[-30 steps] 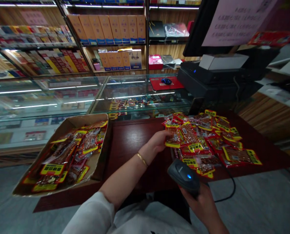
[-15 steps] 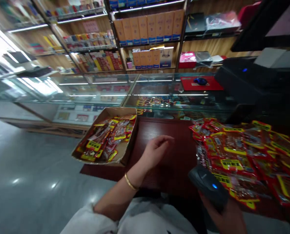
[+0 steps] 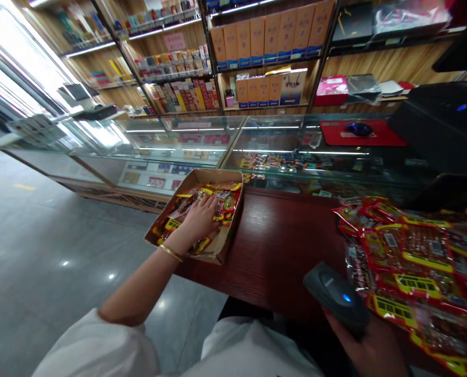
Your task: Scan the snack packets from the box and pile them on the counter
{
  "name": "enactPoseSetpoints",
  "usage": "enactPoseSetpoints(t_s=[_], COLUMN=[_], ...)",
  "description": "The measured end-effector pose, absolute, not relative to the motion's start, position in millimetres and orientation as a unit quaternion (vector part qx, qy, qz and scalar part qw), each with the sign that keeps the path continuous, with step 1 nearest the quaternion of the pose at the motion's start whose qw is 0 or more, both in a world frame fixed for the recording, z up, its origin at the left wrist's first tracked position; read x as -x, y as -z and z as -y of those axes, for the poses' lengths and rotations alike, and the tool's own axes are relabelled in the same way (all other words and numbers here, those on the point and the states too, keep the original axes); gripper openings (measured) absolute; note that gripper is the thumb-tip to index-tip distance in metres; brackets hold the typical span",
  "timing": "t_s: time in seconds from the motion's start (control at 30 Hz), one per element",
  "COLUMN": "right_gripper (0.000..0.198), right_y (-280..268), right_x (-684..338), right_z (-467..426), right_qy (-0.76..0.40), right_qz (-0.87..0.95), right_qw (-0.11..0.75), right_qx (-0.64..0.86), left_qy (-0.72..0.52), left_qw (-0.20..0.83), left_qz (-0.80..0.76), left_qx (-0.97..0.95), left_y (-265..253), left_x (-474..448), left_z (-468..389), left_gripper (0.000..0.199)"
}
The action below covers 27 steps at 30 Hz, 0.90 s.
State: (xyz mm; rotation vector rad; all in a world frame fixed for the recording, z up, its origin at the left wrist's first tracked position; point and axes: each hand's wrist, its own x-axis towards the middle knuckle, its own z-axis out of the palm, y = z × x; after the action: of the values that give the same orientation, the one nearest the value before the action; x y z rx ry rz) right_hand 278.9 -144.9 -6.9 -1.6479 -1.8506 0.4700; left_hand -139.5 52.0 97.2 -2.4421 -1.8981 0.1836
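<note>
My left hand (image 3: 200, 218) rests over the snack packets (image 3: 225, 201) inside a shallow cardboard box (image 3: 218, 253), its fingers stretched out and somewhat apart. No packet is seen gripped in it. At the lower right, my right hand (image 3: 369, 343) is wrapped round a dark barcode scanner (image 3: 335, 296) with a lit blue light. The scanner points up and left over the brown tabletop. Right of it lies a heap of red and yellow snack packets (image 3: 414, 283).
The dark red-brown table (image 3: 276, 241) spans between box and heap. Behind it stands a glass display case (image 3: 202, 139). A mouse (image 3: 358, 129) lies on a red mat (image 3: 331, 137). Dark equipment (image 3: 433, 125) stands at the right. Shelves with tan boxes (image 3: 265, 39) line the wall.
My left hand has moved left from over the table into the cardboard box. The right hand still holds the barcode scanner. The view has turned a little to the left.
</note>
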Motion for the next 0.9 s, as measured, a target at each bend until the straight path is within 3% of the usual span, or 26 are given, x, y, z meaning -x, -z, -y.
enactPoseSetpoints(t_s=[0.07, 0.17, 0.23, 0.3, 0.43, 0.5, 0.57, 0.67, 0.73, 0.8, 0.9], right_gripper=[0.031, 0.031, 0.03, 0.029, 0.029, 0.029, 0.028, 0.028, 0.03, 0.03, 0.03], right_y=[5.7, 2.6, 0.1, -3.2, -11.8, -15.8, -19.0, -22.8, -25.4, -28.3, -32.0], right_x=[-279.6, -280.8, -280.3, -278.4, -275.1, -275.6, -276.4, -274.2, -270.3, -266.2, -262.0], right_z=[145.4, 147.5, 149.8, 152.3, 154.4, 153.4, 152.3, 153.0, 154.8, 156.2, 156.0], right_qy=[-0.164, -0.159, -0.163, -0.174, -0.201, -0.207, -0.212, -0.22, -0.233, -0.248, -0.265], right_qz=[0.697, 0.691, 0.684, 0.673, 0.637, 0.632, 0.642, 0.634, 0.619, 0.609, 0.596], right_qw=[0.311, 0.32, 0.326, 0.332, 0.35, 0.36, 0.361, 0.361, 0.364, 0.365, 0.362], right_qx=[0.625, 0.628, 0.632, 0.637, 0.657, 0.654, 0.643, 0.648, 0.656, 0.659, 0.666], left_qy=[-0.095, -0.11, -0.094, -0.019, 0.264, 0.377, 0.45, 0.49, 0.499, 0.5, 0.493], left_qw=[0.034, 0.037, 0.035, 0.052, 0.078, -0.003, -0.165, -0.446, -0.569, -0.604, -0.516], left_qz=[0.601, 0.595, 0.615, 0.643, 0.659, 0.642, 0.615, 0.542, 0.475, 0.45, 0.485], left_qx=[0.793, 0.796, 0.782, 0.764, 0.7, 0.668, 0.626, 0.518, 0.449, 0.428, 0.505], left_y=[-95.5, -98.3, -106.1, -119.3, -147.5, -149.5, -137.0, -95.0, -61.7, -33.2, -7.7], left_x=[134.0, 134.1, 135.9, 135.3, 115.0, 91.2, 59.4, 9.2, -15.3, -28.0, -29.1], left_z=[-60.2, -62.6, -55.2, -40.8, -2.7, 11.9, 18.9, 16.2, 10.5, 5.5, 1.1], left_gripper=[0.08, 0.047, 0.035, 0.035, 0.033, 0.033, 0.036, 0.041, 0.043, 0.045, 0.029])
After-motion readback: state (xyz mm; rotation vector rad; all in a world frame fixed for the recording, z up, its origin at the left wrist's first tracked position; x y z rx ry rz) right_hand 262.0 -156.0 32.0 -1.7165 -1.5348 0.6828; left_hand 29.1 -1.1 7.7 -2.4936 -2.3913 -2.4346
